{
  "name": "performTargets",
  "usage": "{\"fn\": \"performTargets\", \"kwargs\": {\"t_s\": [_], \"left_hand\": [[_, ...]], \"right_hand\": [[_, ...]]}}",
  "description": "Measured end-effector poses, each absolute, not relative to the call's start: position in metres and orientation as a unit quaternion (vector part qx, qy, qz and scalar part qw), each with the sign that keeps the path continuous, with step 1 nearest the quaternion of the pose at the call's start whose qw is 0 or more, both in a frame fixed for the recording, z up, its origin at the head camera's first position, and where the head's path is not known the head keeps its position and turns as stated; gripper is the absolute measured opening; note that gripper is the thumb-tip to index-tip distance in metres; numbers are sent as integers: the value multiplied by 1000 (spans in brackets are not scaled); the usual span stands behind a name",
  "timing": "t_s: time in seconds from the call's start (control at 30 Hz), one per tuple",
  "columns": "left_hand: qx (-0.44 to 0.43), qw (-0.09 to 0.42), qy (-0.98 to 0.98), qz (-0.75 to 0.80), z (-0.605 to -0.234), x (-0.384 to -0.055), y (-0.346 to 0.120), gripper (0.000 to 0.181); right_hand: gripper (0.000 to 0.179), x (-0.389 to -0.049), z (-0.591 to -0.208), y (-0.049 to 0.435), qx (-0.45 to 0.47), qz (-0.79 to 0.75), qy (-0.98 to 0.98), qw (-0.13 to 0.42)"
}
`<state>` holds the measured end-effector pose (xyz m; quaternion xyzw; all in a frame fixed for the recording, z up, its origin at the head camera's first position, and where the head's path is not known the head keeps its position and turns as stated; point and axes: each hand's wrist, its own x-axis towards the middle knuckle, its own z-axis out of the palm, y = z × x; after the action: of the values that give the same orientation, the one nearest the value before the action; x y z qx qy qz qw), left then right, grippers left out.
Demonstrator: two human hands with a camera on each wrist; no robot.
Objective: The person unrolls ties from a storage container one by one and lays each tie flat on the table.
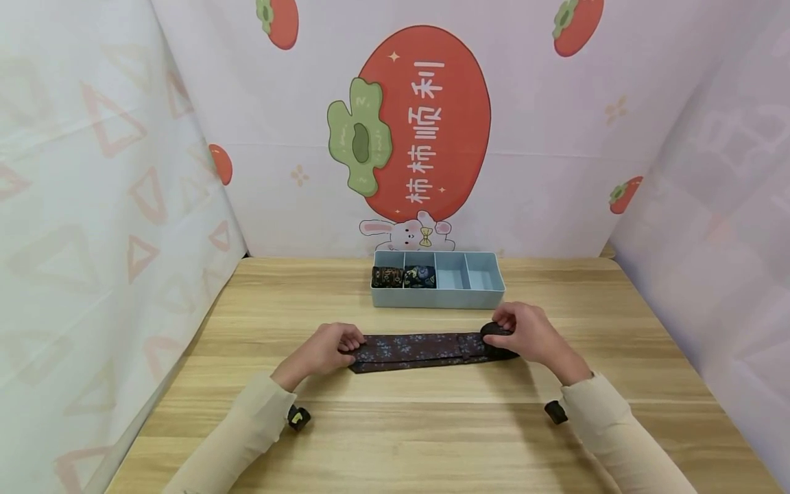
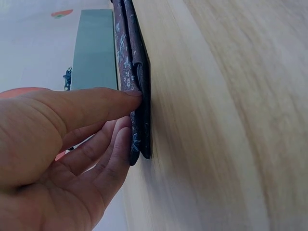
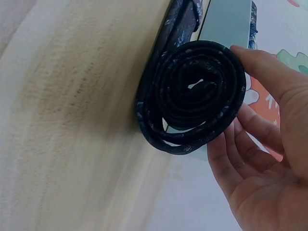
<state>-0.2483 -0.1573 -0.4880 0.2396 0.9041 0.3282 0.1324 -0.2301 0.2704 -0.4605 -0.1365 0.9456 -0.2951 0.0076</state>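
A dark necktie (image 1: 407,348) with a blue floral pattern lies across the table, its right part wound into a coil (image 3: 199,91). My right hand (image 1: 527,334) holds that coil between thumb and fingers; the spiral of layers shows in the right wrist view. At the tie's flat left end, my left hand (image 1: 327,348) pinches the layered fabric, with the thumb (image 2: 110,103) on one face and the fingers behind. Behind the tie stands a pale blue box (image 1: 438,298) with divided compartments.
A rolled brown patterned tie (image 1: 387,277) and a rolled navy floral tie (image 1: 420,276) fill the box's two left compartments. The wooden table (image 1: 407,439) meets a printed cloth backdrop (image 1: 296,206) behind and hanging cloths at both sides.
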Motion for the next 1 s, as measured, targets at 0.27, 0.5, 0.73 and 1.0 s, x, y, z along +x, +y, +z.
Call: {"fn": "performTargets", "kwargs": {"t_s": [0.27,0.5,0.73,1.0], "left_hand": [[244,127,904,328,-490,-248,-163,25],[246,125,904,328,-488,-248,-167,25],[241,129,906,324,-487,-249,-167,25],[240,127,907,323,-487,-249,-168,25]], "right_hand": [[34,-228,-463,277,-119,-304,945,3],[32,-225,-464,287,-113,-319,941,0],[29,-222,-465,300,-98,-319,943,0],[27,-222,-467,319,-87,-328,941,3]]}}
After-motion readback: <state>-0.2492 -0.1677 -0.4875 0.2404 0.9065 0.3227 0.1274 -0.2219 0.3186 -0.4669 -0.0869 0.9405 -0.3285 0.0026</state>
